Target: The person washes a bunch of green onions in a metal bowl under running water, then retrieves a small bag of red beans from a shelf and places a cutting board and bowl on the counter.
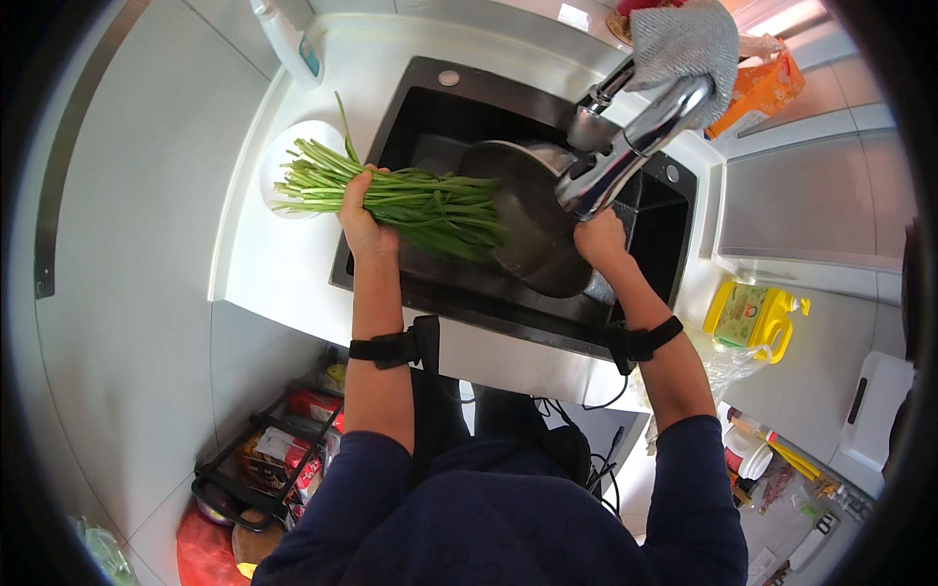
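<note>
My left hand [366, 216] is closed around a bunch of long green stalks with leaves [432, 205], probably garlic chives. Their cut ends point left over a round white dish [278, 165], and the leafy ends hang over the black sink [410, 282]. A dark round pan [549, 256] lies tilted in the sink, partly behind the leaves. My right hand [602, 238] is at the pan's right side, just below the head of the chrome faucet [604, 176]. Its fingers are partly hidden, so I cannot tell whether it grips the pan.
A grey cloth [685, 55] hangs over the faucet. A white bottle [297, 55] stands at the back left of the counter. At the right are a yellow pump bottle [747, 315] and a clear plastic bag [733, 366]. A black rack [242, 469] with packets stands low at the left.
</note>
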{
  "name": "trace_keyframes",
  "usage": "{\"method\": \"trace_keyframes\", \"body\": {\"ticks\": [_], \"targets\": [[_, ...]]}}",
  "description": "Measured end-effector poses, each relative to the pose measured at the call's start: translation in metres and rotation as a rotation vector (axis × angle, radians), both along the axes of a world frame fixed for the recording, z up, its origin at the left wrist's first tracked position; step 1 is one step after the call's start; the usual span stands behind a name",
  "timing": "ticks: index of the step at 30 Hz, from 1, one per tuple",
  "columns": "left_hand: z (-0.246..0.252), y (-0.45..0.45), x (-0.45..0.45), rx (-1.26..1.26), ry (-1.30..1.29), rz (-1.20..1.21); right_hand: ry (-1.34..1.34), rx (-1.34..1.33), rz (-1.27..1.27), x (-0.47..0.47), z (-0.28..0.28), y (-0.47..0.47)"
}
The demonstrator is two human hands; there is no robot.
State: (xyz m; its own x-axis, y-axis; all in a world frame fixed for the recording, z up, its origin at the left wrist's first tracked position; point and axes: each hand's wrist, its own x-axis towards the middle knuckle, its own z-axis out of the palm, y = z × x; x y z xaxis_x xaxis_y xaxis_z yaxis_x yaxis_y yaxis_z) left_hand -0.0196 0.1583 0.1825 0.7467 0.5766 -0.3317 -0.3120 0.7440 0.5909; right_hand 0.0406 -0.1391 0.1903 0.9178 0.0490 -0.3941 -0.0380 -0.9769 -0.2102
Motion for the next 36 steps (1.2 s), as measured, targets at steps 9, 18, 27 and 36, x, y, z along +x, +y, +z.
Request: {"method": "trace_keyframes", "body": {"ticks": [9, 18, 27, 36], "targets": [[-0.002, 0.001, 0.002, -0.007, -0.043, -0.003, -0.482, -0.313, 0.341, -0.008, 0.028, -0.027], [0.003, 0.002, 0.002, -0.037, -0.084, -0.058, -0.567, -0.342, 0.320, -0.015, 0.056, -0.037], [0.008, -0.003, -0.002, -0.095, -0.080, -0.061, -0.553, -0.284, 0.248, -0.017, 0.055, -0.043], [0.013, -0.029, -0.010, -0.169, 0.039, -0.048, -0.033, 0.464, -0.257, -0.006, -0.022, -0.071]]}}
